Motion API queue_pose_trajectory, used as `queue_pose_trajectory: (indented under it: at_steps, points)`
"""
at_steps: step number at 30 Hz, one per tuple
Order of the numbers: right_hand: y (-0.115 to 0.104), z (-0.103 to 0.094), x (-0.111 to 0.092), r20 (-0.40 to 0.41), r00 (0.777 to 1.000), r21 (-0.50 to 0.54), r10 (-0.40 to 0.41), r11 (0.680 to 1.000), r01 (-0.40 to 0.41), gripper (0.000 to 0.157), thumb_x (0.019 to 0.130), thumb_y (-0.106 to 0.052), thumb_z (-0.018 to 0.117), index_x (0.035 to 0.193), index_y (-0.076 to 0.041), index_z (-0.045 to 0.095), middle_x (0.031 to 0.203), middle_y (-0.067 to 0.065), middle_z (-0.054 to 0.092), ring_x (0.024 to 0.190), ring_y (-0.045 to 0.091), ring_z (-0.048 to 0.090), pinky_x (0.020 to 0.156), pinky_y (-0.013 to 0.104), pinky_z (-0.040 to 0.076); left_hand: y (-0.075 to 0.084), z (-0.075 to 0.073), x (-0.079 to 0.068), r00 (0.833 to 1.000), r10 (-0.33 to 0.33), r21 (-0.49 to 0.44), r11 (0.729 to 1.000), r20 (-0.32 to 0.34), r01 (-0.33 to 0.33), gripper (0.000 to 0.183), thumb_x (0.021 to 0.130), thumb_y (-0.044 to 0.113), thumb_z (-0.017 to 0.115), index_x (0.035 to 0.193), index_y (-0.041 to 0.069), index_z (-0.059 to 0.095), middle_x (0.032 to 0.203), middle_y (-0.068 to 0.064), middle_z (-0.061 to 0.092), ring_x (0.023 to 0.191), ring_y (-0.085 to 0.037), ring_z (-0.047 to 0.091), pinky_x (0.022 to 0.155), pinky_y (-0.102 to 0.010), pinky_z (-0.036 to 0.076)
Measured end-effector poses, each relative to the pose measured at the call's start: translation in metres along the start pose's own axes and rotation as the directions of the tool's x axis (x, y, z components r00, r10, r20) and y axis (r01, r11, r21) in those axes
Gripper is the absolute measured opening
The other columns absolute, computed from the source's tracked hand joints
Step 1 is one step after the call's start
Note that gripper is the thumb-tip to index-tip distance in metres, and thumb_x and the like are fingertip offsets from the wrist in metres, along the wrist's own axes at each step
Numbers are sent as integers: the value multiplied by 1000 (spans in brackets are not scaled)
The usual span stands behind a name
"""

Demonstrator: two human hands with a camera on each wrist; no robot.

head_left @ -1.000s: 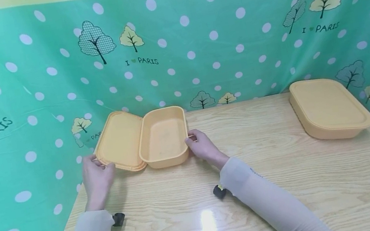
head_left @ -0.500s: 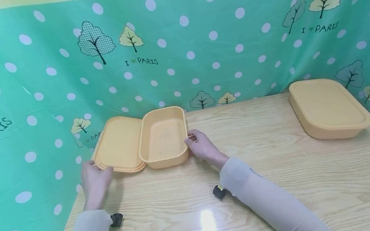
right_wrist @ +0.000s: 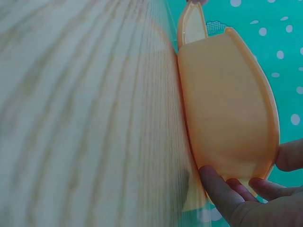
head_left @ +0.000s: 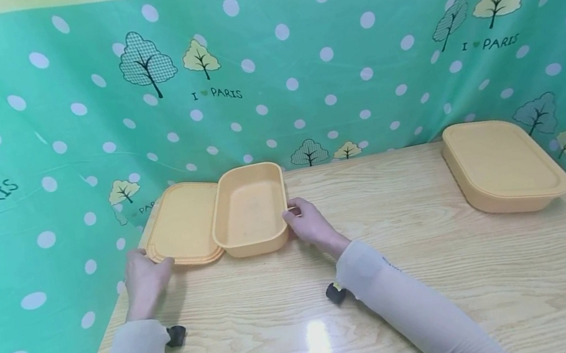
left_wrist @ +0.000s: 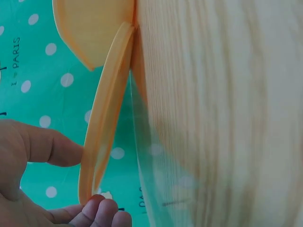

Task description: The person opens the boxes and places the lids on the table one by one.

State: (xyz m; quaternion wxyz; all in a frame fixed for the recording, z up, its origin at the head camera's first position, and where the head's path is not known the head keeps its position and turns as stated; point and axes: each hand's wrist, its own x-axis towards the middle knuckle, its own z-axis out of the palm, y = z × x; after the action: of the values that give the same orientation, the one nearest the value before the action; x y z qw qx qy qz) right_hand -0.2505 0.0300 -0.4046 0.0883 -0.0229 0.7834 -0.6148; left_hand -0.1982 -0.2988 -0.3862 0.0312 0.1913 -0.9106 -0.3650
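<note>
A pale orange lid [head_left: 185,222] slants beside an uncovered container [head_left: 249,207] of the same colour, its left side raised off the table. My left hand [head_left: 144,280] pinches the lid's near left corner; in the left wrist view the thumb is on its upper face and the fingertips are at its underside. At the container's right side, my right hand [head_left: 314,221] grips the near part of the wall. The right wrist view has that thumb at the rim and the fingers spread against the outside wall [right_wrist: 227,109]. The container's inside looks bare.
A second orange container [head_left: 505,162] with its lid on stands at the right of the wooden table [head_left: 386,246]. Close behind and to the left hangs a green dotted curtain [head_left: 310,71]. Small black wrist cameras sit at both cuffs.
The lid has tipped down flatter, its far left part sinking towards the table. My left hand has shifted slightly left and lower with it. The container and my right hand have stayed put.
</note>
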Motion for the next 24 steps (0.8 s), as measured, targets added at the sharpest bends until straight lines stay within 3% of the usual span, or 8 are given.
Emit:
queue_pose_trajectory:
  at_steps: [4,13,24]
  points:
    - [0,0,-1,0,1000,0,-5,1000,5,42,99,-19,47,137,0,44,114,14,56,98,25,60,84,41,53,-2,-1,2,1000,6,13,1000,18,-6,75,85,17,54,141,-15,17,113,-29,45,98,-38,46,83,-50,44]
    - [0,-1,0,-3,1000,-4,-6,1000,6,42,100,-18,46,137,1,43,113,13,56,97,25,59,85,41,53,-7,-3,5,996,0,45,999,94,-4,78,86,19,56,140,-17,14,124,-37,40,113,-47,42,97,-59,38]
    - [0,0,0,-8,1000,-9,0,1000,0,41,100,-18,46,137,1,43,114,13,55,99,24,58,85,39,53,-11,-5,8,975,-88,73,995,206,74,81,88,22,55,141,-17,7,134,-42,28,123,-53,32,103,-61,30]
